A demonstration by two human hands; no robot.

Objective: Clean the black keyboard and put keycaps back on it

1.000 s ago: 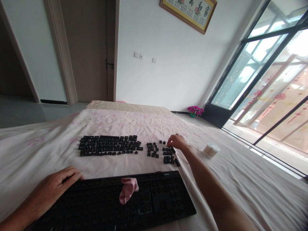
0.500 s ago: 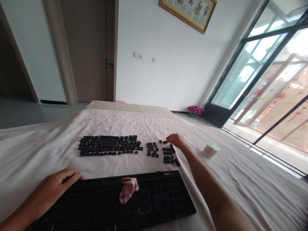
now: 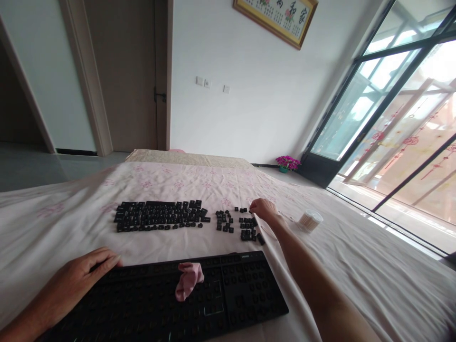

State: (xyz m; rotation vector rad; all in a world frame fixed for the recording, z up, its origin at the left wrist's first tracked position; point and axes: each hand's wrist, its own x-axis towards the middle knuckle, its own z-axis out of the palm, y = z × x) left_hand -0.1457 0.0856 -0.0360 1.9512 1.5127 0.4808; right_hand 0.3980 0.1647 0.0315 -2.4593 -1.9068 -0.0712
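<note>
A black keyboard base (image 3: pixel 171 304) with its keycaps removed lies near me on a pink-patterned sheet (image 3: pixel 178 183). My left hand (image 3: pixel 83 275) rests on its far left corner, fingers curled over the edge. A crumpled pink cloth (image 3: pixel 188 280) sits on the keyboard base. Farther out, rows of loose black keycaps (image 3: pixel 158 215) are laid out, with smaller groups of keycaps (image 3: pixel 245 228) to the right. My right hand (image 3: pixel 262 209) reaches to the far right group, fingers pinched together at a keycap there.
A round clear tub of cotton swabs (image 3: pixel 309 221) stands right of my right hand. A thin stick (image 3: pixel 287 217) lies between them. A pot of purple flowers (image 3: pixel 288 164) is on the floor by the glass door (image 3: pixel 374 118). A brown door (image 3: pixel 124 71) is behind.
My right hand has shifted slightly away from me along the right keycap group. My left hand and the keyboard base stay put.
</note>
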